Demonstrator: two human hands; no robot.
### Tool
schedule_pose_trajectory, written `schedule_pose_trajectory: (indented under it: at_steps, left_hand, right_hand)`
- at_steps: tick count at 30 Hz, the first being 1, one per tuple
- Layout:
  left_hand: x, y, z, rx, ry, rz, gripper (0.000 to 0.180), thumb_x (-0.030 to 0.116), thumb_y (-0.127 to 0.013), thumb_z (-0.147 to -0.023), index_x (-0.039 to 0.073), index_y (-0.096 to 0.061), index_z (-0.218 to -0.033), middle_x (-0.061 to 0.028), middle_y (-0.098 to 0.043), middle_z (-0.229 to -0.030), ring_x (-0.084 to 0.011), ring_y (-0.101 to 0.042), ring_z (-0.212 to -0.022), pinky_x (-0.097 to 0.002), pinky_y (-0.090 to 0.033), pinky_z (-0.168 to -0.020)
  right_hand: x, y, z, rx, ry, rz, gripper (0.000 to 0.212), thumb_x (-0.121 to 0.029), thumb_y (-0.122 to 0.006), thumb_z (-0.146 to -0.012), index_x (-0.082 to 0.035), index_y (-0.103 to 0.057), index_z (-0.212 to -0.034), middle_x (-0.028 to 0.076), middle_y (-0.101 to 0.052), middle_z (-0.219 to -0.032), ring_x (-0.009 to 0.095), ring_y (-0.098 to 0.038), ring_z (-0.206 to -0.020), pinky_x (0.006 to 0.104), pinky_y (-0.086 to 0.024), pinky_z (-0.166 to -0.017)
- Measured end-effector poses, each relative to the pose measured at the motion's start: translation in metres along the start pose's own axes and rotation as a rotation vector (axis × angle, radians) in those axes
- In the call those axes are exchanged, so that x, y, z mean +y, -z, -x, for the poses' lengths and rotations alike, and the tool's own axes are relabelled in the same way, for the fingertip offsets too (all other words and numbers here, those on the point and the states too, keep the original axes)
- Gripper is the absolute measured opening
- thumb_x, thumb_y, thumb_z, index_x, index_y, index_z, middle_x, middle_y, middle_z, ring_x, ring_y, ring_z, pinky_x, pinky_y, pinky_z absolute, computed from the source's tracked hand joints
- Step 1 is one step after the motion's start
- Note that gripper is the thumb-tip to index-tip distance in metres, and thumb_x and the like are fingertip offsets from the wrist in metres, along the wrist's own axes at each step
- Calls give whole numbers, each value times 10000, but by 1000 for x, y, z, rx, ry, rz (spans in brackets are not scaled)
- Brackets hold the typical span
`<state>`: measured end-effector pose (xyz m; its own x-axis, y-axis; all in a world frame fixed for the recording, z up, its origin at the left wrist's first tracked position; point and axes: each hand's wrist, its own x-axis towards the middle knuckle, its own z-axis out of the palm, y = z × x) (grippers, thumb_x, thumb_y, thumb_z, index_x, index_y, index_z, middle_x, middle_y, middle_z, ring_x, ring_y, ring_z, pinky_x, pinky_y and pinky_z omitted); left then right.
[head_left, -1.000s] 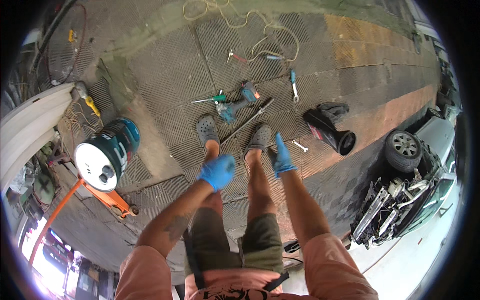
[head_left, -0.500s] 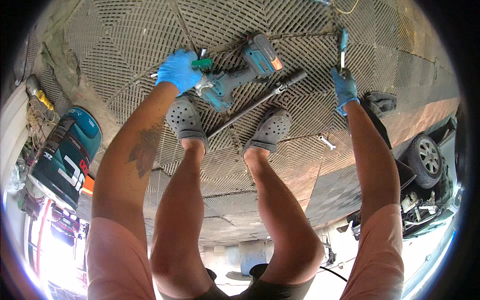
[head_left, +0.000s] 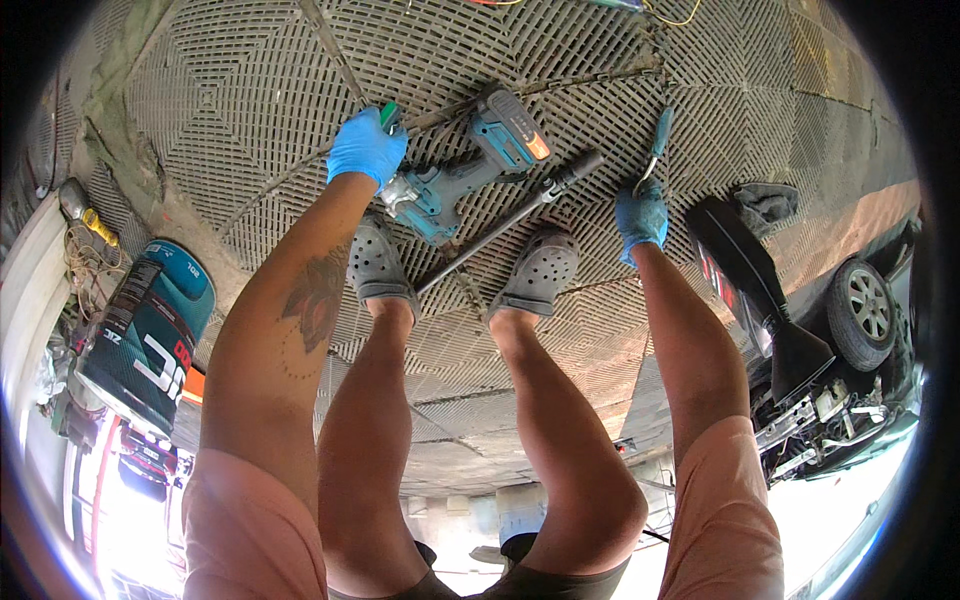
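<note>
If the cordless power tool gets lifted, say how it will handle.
The cordless power tool likely feels heavy for its size, given its bulky battery and metal nose. Its rigid-looking housing should stay stiff. Lying flat, it probably won't roll.

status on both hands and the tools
Left hand gripping green-handled tool. Right hand gripping teal-handled tool. Power tool and long bar lie between them.
</note>
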<state>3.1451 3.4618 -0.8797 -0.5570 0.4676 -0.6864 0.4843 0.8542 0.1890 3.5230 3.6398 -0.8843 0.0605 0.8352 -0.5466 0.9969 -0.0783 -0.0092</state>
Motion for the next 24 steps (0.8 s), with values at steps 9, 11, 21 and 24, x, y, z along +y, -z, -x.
schedule_pose_trajectory:
  at_steps: [9,11,21,24]
  left_hand:
    - [20,5,8,173,7,304,390,319,-733,-756,70,-714,-1056,-175,-719,-946,-284,-696,-849,-364,-538,-799]
    - [16,13,14,227,8,513,313,264,-744,-748,34,-702,-956,-159,-706,-863,-238,-653,-733,-364,-522,-728]
    - [-109,148,247,-166,234,282,601,468,-407,-957,-61,-692,-928,-344,-632,-967,-489,-626,-980,-533,-502,-851]
    - [-211,142,387,-244,337,330,484,445,-530,-885,3,-710,-967,-308,-647,-997,-457,-640,-986,-500,-508,-866]
  right_hand:
    - [46,-27,27,-95,-177,-609,246,-260,-587,-900,-17,-606,-934,119,-627,-714,268,-641,-608,407,-507,-523]
    - [29,-22,53,-249,-279,-698,171,-215,-589,-884,-47,-597,-913,60,-590,-672,185,-565,-522,332,-456,-452]
    - [8,119,244,-622,-256,-990,68,-170,-612,-910,-140,-553,-923,5,-548,-720,145,-571,-614,337,-533,-577]
    - [-5,195,280,-702,-150,-630,73,-190,-609,-935,-121,-589,-930,-17,-524,-691,107,-511,-578,308,-465,-538]
